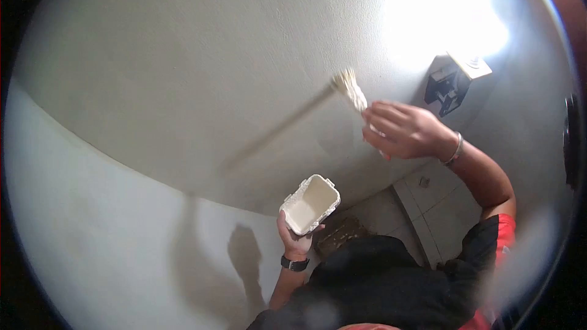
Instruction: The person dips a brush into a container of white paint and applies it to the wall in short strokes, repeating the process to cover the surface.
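Observation:
My right hand (400, 128) is closed around the handle of a paintbrush (352, 90), its head coated in cream-white paint. The bristles meet the pale wall (244, 73), where a long thin shadow joins them. Lower down, my left hand (295, 237) grips a small rectangular plastic tub (310, 203) from below and the side. The tub is tilted with its mouth toward me. Pale paint coats its inside, and dried paint crusts the rim. The right fingers hide most of the brush handle.
A box-shaped fixture (458, 79) sticks out from the wall at upper right, beside a very bright light (446, 12). A second wall (110, 226) runs along the lower left. Below are floor tiles (428, 195), a raised ledge (416, 223) and a brownish stained object (343, 235).

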{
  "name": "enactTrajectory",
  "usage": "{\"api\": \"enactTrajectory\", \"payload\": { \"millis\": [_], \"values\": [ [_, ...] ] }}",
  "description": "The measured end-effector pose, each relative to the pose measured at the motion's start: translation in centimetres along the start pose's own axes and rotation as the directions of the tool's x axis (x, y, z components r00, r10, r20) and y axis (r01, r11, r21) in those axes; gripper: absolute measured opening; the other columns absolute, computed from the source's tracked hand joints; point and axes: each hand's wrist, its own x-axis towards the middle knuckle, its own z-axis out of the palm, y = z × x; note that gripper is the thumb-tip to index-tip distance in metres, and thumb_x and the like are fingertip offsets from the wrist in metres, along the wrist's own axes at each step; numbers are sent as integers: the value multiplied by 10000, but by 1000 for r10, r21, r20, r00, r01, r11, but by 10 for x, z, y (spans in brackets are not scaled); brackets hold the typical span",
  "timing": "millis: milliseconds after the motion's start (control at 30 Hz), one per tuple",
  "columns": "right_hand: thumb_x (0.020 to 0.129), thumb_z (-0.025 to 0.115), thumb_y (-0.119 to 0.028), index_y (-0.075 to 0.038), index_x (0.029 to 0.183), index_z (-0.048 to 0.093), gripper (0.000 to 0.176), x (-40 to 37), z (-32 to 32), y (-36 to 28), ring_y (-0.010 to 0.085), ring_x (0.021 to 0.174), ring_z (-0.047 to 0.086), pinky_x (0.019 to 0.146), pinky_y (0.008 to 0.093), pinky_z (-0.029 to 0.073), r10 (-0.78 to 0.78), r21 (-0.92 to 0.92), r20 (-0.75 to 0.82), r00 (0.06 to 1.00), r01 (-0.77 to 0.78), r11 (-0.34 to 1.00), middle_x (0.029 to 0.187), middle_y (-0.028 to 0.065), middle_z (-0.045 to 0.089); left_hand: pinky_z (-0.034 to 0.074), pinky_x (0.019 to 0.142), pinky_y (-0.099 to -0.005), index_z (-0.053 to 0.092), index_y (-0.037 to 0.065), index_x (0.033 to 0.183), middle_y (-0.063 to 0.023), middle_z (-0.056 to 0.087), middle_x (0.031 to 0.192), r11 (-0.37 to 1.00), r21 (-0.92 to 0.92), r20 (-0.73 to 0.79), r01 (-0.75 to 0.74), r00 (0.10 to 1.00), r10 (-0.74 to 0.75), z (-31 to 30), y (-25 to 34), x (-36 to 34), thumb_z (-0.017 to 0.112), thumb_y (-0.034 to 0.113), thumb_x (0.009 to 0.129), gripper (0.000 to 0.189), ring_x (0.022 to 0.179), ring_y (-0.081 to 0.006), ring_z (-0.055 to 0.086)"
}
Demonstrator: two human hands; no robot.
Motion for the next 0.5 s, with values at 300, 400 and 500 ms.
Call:
{"api": "enactTrajectory", "payload": {
  "millis": [300,400,500],
  "values": [
    [707,683,-196,-54,894,589,253,-7,-14,7,249,944,625,889,327,528,39,174,276,960,-90,981,965,92,612,598,606,-484,375,139,1373,-114,515,1298,999,45,-37,-24,999,25,5,0,-3,370,569,888,648,1049,-356,601],
    [693,702,-162,-48,929,608,278,33,-49,36,250,971,635,846,334,552,41,23,155,987,-46,999,984,106,614,601,603,-478,377,139,1371,-114,519,1291,1000,25,-14,-2,1000,3,1,2,0,380,555,889,637,1044,-353,604],
    [742,706,-154,-41,975,643,266,58,-64,54,270,947,649,829,370,570,19,-65,-43,999,-21,998,970,120,623,602,602,-473,368,140,1380,-119,519,1289,1000,30,-18,8,1000,-8,3,2,-1,387,547,888,639,1046,-353,603]
  ]
}}
